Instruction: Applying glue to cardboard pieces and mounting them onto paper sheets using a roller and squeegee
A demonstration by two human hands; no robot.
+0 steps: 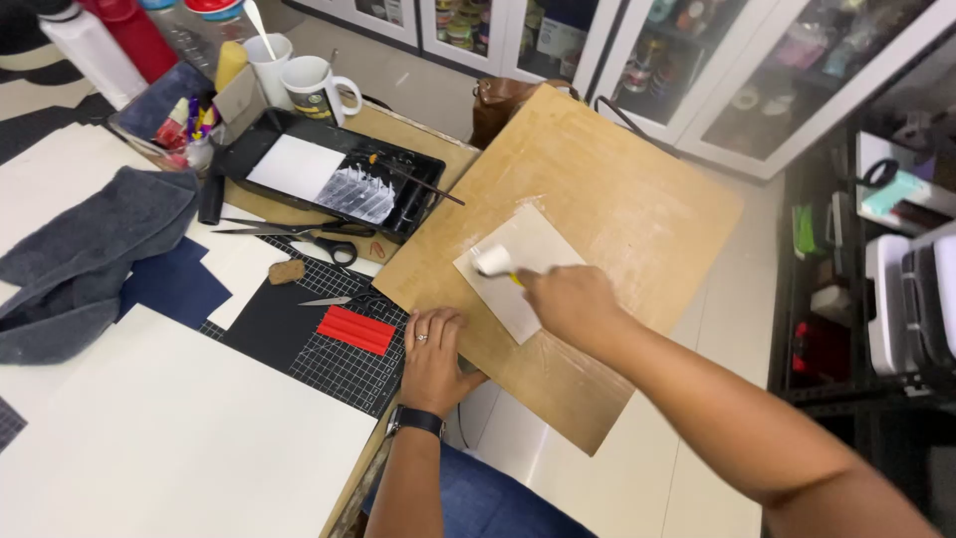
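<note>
Right hand [570, 304] closed in a fist around the yellow handle of a small white roller [491, 261]. Roller sticking out past the knuckles, pressed down on a pale card [528, 274]. Card lying flat on a big wooden board [597, 209], partly under the right fingers and spreading out all around them.

Left hand [431, 349] resting flat, fingers stretched out and close together, holding nothing. Fingertips touching the near edge of the wooden board. Ring on one finger, dark watch [415, 420] on the wrist behind.

Just beside the left fingers, a red ridged block [356, 329] on a black grid mat [339, 349]. A little past the fingertips, a thin metal blade [324, 300]. Farther off beyond that, scissors with black handles [309, 237] and a small brown lump [287, 270].

Well away from both hands, a black paint tray [329, 174] with a white sheet inside. Behind the tray, two white mugs [299, 80]. Off to the far left of the fingers, a crumpled grey cloth [90, 259] and big white sheets [169, 428] of paper.
</note>
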